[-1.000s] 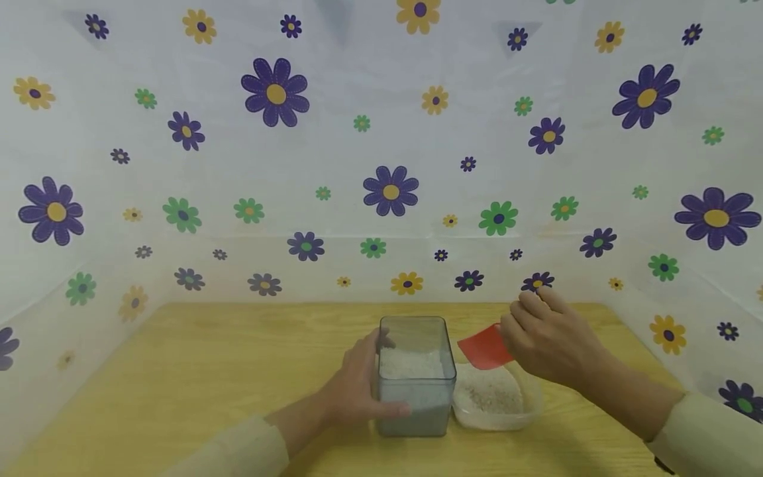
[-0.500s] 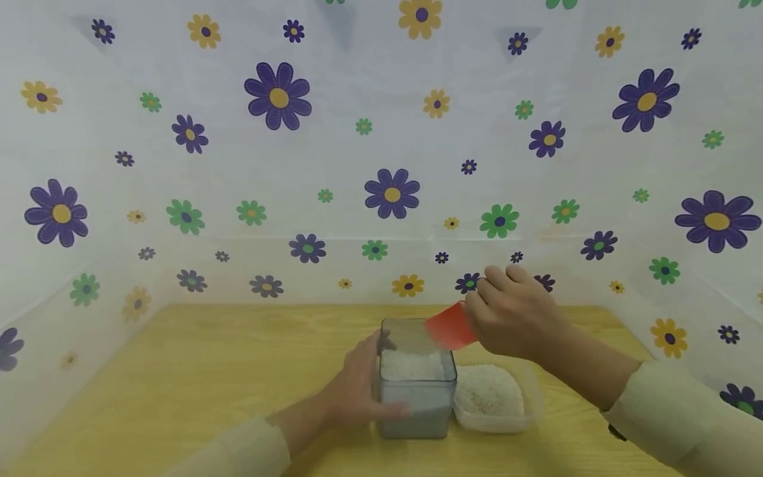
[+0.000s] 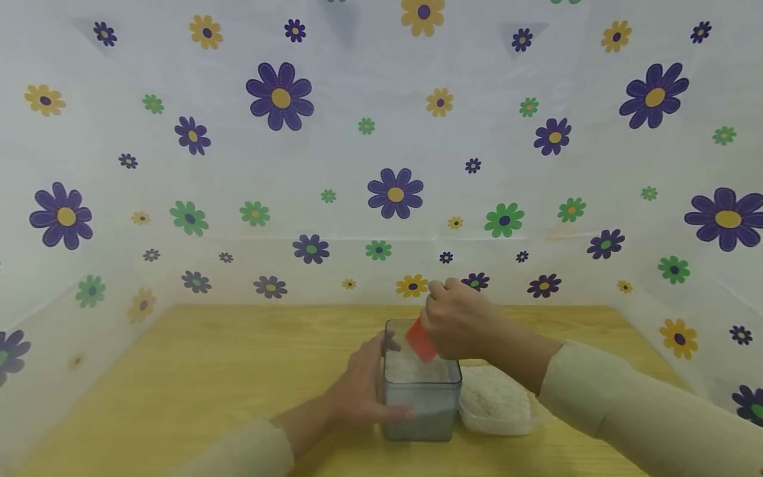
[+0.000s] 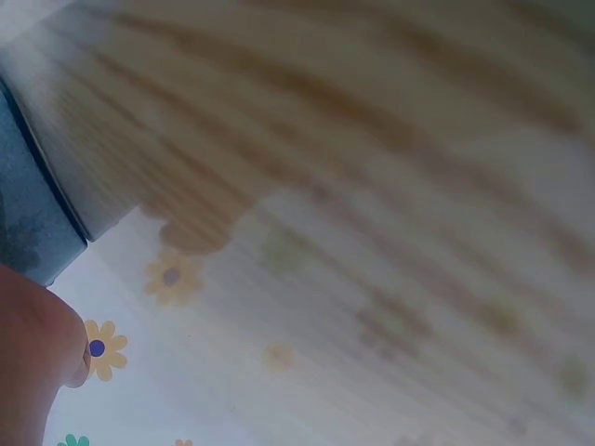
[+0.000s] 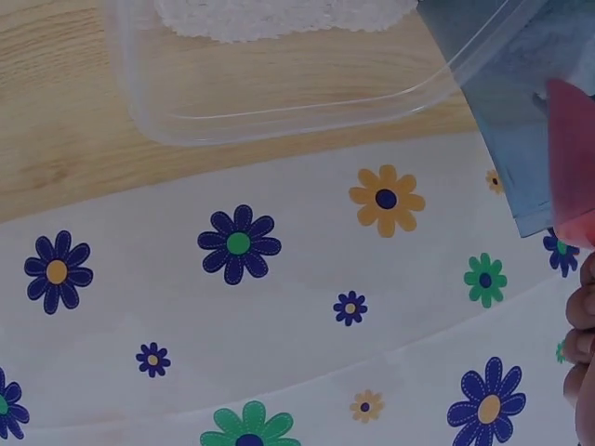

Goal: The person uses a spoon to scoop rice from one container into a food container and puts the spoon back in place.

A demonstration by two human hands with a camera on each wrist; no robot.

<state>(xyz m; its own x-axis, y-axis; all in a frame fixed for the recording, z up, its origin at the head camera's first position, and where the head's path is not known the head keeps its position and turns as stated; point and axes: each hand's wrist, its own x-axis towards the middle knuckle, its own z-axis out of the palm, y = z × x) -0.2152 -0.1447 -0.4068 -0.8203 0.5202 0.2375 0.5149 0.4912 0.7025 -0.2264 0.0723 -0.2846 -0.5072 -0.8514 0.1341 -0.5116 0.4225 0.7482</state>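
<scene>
A tall, square, see-through bluish bin stands upright on the table with white rice in it. My left hand holds it from the left, thumb across the front wall and fingertips at the back edge. My right hand grips a red scoop, tilted down inside the bin's opening, over the rice. The right wrist view shows the scoop overlapping the bin's wall; the handle is hidden in the fist. Just right of the bin sits a low clear tub with a heap of rice, partly behind my right forearm.
The wooden table stretches to both sides and behind the bin. A white flowered cloth rises behind the table and along its left and right sides.
My right hand has moved left with the red scoop, from above the low tub to over the bin, and the scoop now tips downward. My left hand keeps its hold on the bin.
</scene>
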